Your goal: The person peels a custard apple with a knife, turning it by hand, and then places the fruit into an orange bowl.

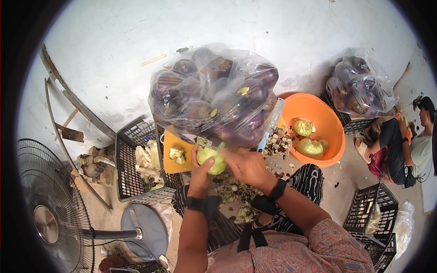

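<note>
My left hand [199, 169] is closed round a pale green, peeled round vegetable [213, 161], with the thumb across its front. At its right side my right hand [250, 167] is closed, fingers curled toward the vegetable; whatever it grips is hidden. Just beyond both hands bulges a clear plastic bag [214, 100] of large purple round vegetables. A yellow board [172, 168] lies left of the hands, bearing a pale trimmed piece [177, 155]. Right of the bag is a wide-bladed knife [275, 116] with a blue handle. Peelings [236, 191] are strewn below the hands.
An orange basin [334, 141] at the right holds peeled vegetables [311, 146]. Black crates [129, 157] stand left and lower right [371, 204]. A fan [50, 218] occupies the left side. Another bag [359, 86] sits far right, near a seated person [414, 145].
</note>
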`<state>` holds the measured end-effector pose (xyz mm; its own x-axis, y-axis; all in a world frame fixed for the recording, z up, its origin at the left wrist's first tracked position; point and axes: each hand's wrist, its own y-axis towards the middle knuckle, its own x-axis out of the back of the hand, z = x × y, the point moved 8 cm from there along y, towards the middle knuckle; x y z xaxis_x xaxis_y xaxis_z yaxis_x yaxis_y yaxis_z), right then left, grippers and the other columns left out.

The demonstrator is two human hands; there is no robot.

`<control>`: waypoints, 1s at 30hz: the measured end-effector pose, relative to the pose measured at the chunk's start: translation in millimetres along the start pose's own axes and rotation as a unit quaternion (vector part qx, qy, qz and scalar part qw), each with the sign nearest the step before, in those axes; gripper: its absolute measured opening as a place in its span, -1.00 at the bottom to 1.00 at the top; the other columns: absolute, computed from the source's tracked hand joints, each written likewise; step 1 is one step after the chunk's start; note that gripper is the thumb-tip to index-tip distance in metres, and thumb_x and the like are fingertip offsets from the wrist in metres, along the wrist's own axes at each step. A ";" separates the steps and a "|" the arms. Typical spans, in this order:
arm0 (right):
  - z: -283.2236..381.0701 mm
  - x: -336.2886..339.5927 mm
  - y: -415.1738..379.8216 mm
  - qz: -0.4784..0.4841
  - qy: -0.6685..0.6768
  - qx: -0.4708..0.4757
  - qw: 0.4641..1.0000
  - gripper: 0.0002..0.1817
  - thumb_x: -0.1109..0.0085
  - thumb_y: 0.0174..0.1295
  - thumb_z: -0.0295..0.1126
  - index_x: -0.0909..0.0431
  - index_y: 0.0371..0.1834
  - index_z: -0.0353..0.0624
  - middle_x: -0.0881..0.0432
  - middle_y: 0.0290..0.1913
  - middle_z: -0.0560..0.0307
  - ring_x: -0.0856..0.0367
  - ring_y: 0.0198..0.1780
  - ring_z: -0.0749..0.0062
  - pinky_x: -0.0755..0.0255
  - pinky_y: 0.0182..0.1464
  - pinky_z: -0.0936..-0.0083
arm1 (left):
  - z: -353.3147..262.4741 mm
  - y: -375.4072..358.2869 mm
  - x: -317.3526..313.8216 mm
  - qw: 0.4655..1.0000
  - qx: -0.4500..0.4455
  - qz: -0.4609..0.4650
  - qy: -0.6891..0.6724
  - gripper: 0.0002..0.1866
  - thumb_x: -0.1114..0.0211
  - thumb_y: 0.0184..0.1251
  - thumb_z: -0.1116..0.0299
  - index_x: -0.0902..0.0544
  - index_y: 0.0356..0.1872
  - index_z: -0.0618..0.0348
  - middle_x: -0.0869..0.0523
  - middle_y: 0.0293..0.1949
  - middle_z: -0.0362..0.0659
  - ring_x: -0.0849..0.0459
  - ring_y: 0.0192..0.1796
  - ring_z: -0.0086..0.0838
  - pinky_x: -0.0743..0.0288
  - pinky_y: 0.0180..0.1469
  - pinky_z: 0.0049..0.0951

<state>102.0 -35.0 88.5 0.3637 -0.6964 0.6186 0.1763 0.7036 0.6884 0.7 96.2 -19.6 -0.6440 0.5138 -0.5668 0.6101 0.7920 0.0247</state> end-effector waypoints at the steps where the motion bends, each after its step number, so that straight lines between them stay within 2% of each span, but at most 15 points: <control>1: -0.9 -0.3 -2.1 -0.001 0.000 0.001 1.000 -0.67 -0.26 0.19 -0.33 -0.67 0.06 0.10 -0.60 -0.41 0.14 -0.59 -0.52 0.19 -0.45 -0.52 0.29 | 1.1 0.5 1.0 1.000 -0.001 0.000 0.000 -0.17 -0.38 0.12 0.54 -0.14 0.41 0.18 -0.50 0.14 -0.04 -0.56 0.14 -0.31 -0.51 0.19 -0.29; 7: -7.9 10.7 -27.5 0.011 0.014 -0.022 1.000 -0.64 -0.28 0.17 -0.36 -0.67 0.08 0.09 -0.50 -0.54 0.13 -0.52 -0.60 0.21 -0.40 -0.56 0.29 | -3.7 -1.4 -5.8 0.999 -0.029 0.017 0.033 -0.15 -0.42 0.08 0.52 -0.16 0.41 0.15 -0.50 0.15 -0.08 -0.55 0.15 -0.31 -0.49 0.20 -0.29; 9: -10.4 16.5 -38.8 0.008 0.012 -0.033 0.999 -0.56 -0.28 0.14 -0.46 -0.65 0.14 0.07 -0.54 -0.56 0.14 -0.54 -0.59 0.26 -0.45 -0.53 0.38 | 2.3 -4.3 -1.0 0.997 0.034 -0.037 -0.062 -0.13 -0.45 0.05 0.49 -0.17 0.41 0.13 -0.50 0.15 -0.08 -0.54 0.17 -0.30 -0.49 0.20 -0.29; 10: -10.5 19.5 -42.9 0.008 0.012 -0.033 0.999 -0.56 -0.28 0.14 -0.46 -0.65 0.14 0.07 -0.54 -0.56 0.14 -0.54 -0.59 0.26 -0.45 -0.53 0.38 | 4.5 -2.7 1.1 0.997 0.035 -0.036 -0.062 -0.13 -0.45 0.05 0.49 -0.17 0.41 0.13 -0.50 0.15 -0.08 -0.54 0.17 -0.30 -0.49 0.20 -0.29; 12: -12.4 24.2 -48.2 0.014 0.008 -0.045 0.999 -0.57 -0.29 0.14 -0.47 -0.66 0.12 0.06 -0.55 -0.55 0.15 -0.53 -0.61 0.28 -0.44 -0.55 0.39 | -0.3 1.8 -2.8 1.000 -0.023 0.007 0.006 -0.12 -0.45 0.05 0.48 -0.16 0.41 0.12 -0.50 0.16 -0.06 -0.54 0.17 -0.29 -0.49 0.20 -0.27; 16: -13.2 24.8 -48.9 0.010 0.002 -0.049 0.999 -0.59 -0.29 0.14 -0.45 -0.66 0.11 0.06 -0.56 -0.54 0.15 -0.53 -0.60 0.28 -0.44 -0.54 0.39 | 0.1 -2.0 -3.8 1.000 -0.009 0.001 0.017 -0.12 -0.45 0.05 0.48 -0.16 0.41 0.13 -0.49 0.16 -0.05 -0.54 0.17 -0.28 -0.50 0.20 -0.26; 19: -12.4 18.7 -40.1 -0.006 0.006 -0.046 0.999 -0.64 -0.29 0.16 -0.39 -0.68 0.07 0.08 -0.50 -0.56 0.14 -0.51 -0.61 0.25 -0.39 -0.57 0.33 | -1.0 -2.1 -4.6 0.999 -0.015 0.011 0.047 -0.12 -0.45 0.04 0.47 -0.16 0.41 0.13 -0.48 0.17 -0.05 -0.54 0.18 -0.28 -0.50 0.19 -0.25; 22: -10.8 11.6 -29.0 -0.010 0.015 -0.057 0.998 -0.65 -0.27 0.18 -0.39 -0.68 0.07 0.07 -0.52 -0.54 0.12 -0.53 -0.58 0.19 -0.42 -0.53 0.29 | 1.4 -3.6 -1.6 1.000 0.006 -0.015 0.000 -0.13 -0.45 0.04 0.47 -0.17 0.40 0.14 -0.48 0.18 -0.05 -0.53 0.18 -0.29 -0.49 0.21 -0.27; 25: -17.5 7.4 -19.6 -0.005 0.010 -0.087 0.996 -0.66 -0.24 0.20 -0.39 -0.67 0.07 0.04 -0.54 -0.53 0.08 -0.54 -0.54 0.13 -0.44 -0.48 0.25 | -1.8 -0.6 -8.4 0.997 -0.037 0.033 0.056 -0.13 -0.44 0.05 0.47 -0.16 0.41 0.14 -0.48 0.18 -0.05 -0.54 0.18 -0.29 -0.47 0.23 -0.27; 28: -28.2 4.6 -19.6 -0.042 0.043 -0.096 0.994 -0.67 -0.21 0.22 -0.39 -0.67 0.07 0.02 -0.55 -0.53 0.05 -0.55 -0.53 0.08 -0.45 -0.45 0.22 | -2.7 -0.6 -6.9 0.998 -0.035 0.036 0.045 -0.13 -0.43 0.07 0.46 -0.16 0.42 0.14 -0.48 0.18 -0.06 -0.54 0.18 -0.30 -0.45 0.25 -0.28; 30: -34.6 10.3 -29.8 -0.063 0.097 -0.129 0.985 -0.66 -0.23 0.20 -0.40 -0.67 0.07 0.03 -0.54 -0.54 0.04 -0.54 -0.54 0.12 -0.43 -0.48 0.25 | 2.2 -2.4 0.8 1.000 -0.005 0.001 0.017 -0.15 -0.42 0.10 0.46 -0.16 0.42 0.13 -0.48 0.19 -0.07 -0.52 0.20 -0.30 -0.45 0.25 -0.27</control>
<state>132.2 -58.2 61.3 0.4874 -0.7585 0.4325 0.4484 0.6425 0.6214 -0.2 93.9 -21.9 -0.6583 0.5253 -0.5391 0.6064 0.7944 0.0336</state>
